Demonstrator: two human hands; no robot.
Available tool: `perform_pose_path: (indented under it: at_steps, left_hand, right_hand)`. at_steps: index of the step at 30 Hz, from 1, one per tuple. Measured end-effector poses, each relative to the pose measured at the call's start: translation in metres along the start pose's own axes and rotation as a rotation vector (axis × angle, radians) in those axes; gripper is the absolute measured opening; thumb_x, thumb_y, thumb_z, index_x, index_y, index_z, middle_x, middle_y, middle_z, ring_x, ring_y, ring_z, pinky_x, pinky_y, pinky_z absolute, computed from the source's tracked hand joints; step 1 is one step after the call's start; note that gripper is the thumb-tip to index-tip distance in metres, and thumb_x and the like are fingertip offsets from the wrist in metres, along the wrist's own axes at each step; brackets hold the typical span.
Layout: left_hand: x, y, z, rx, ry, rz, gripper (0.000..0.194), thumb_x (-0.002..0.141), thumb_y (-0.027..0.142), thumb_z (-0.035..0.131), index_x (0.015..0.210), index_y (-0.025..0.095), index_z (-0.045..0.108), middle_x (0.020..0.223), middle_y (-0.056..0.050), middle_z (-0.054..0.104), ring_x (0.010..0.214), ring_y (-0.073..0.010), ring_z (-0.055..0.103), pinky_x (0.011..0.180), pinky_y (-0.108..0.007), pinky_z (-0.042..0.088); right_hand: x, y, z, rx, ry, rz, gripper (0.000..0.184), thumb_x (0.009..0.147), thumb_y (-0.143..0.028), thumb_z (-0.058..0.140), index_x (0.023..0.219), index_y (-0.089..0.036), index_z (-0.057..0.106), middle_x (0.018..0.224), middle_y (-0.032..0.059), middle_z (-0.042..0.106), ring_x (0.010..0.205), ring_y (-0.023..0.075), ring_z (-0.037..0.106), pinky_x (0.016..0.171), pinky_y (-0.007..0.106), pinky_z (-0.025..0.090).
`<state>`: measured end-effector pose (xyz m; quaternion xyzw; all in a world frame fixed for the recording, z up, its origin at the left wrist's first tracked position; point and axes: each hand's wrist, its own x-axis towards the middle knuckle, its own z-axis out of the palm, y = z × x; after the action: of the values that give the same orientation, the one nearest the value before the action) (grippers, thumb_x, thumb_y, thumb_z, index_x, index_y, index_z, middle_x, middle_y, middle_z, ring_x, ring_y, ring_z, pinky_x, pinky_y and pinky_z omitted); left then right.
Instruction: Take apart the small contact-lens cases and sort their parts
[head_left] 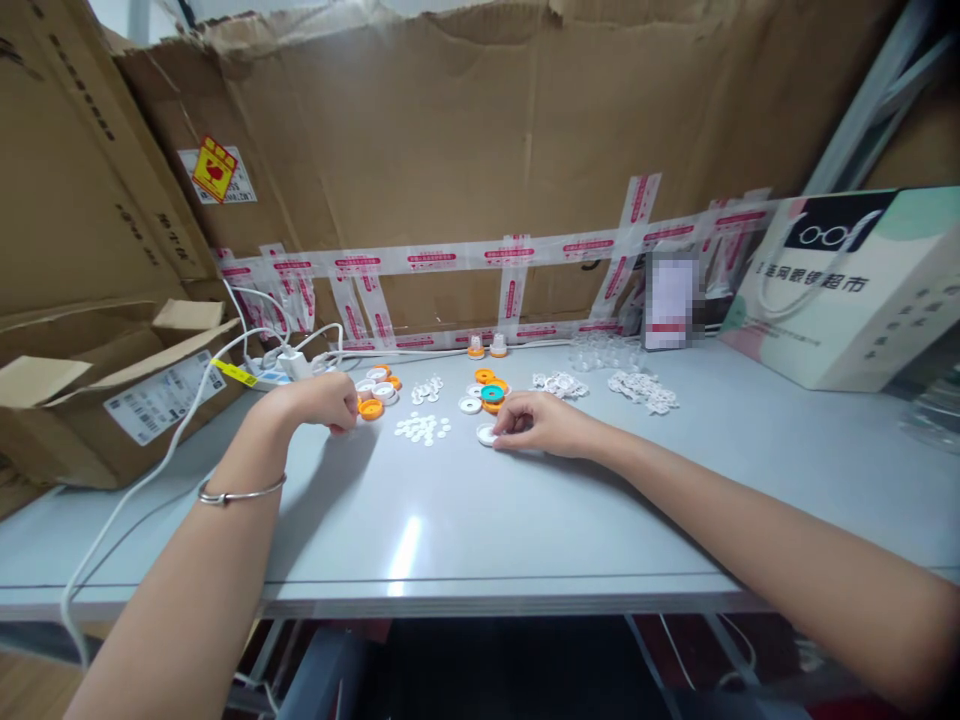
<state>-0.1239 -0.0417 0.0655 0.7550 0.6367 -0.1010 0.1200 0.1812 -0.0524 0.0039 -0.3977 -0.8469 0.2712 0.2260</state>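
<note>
My right hand (538,424) grips a white round cap (486,435) at its edge, low over the grey table. Just behind it lies a group of orange and white round caps (491,378), with a teal cap (493,394) among them. My left hand (335,402), a bangle on its wrist, is curled closed beside another cluster of orange and white caps (370,409). Whatever its fingers may hold is hidden. Small white discs (422,429) are spread between my hands, and a little heap of small clear-white pieces (427,390) lies behind them.
Heaps of small white parts (643,391) and clear pieces (606,352) lie right of centre. Two small capped pieces (487,347) stand at the back. A power strip with cables (289,368), an open carton (150,400), a phone (670,300) and a printed box (817,290) border the table.
</note>
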Motion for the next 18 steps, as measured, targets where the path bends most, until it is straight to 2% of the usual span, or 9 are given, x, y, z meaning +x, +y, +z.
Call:
perform_pose_path:
  at_steps: [5,12,18]
  left_hand:
    - [-0.002,-0.01,-0.004,-0.129,-0.024,0.064,0.017,0.054,0.026,0.046,0.058,0.016,0.06,0.062,-0.001,0.063,0.064,-0.0169,0.057,0.052,-0.021,0.038]
    - [0.0,-0.007,0.0,-0.023,-0.099,0.03,0.018,0.05,0.022,0.046,0.056,0.017,0.062,0.058,-0.001,0.061,0.057,-0.0156,0.053,0.047,-0.022,0.032]
    - [0.004,-0.005,0.007,-0.021,-0.148,0.017,0.017,0.048,0.021,0.046,0.052,0.017,0.061,0.057,-0.002,0.063,0.054,-0.0155,0.052,0.044,-0.022,0.031]
  right_hand:
    - [0.001,0.003,0.001,0.009,-0.009,0.008,0.027,0.065,-0.038,0.062,0.079,-0.016,0.066,0.078,0.0035,0.059,0.068,0.0122,0.054,0.059,0.022,0.042]
    - [0.001,0.0,0.002,-0.023,0.025,0.003,0.023,0.063,-0.036,0.064,0.076,-0.017,0.063,0.084,0.004,0.06,0.076,0.0143,0.055,0.066,0.025,0.043]
    - [-0.001,-0.002,0.005,0.029,0.051,0.013,0.028,0.061,-0.032,0.065,0.084,-0.019,0.055,0.088,0.0023,0.059,0.082,0.0148,0.055,0.07,0.027,0.044]
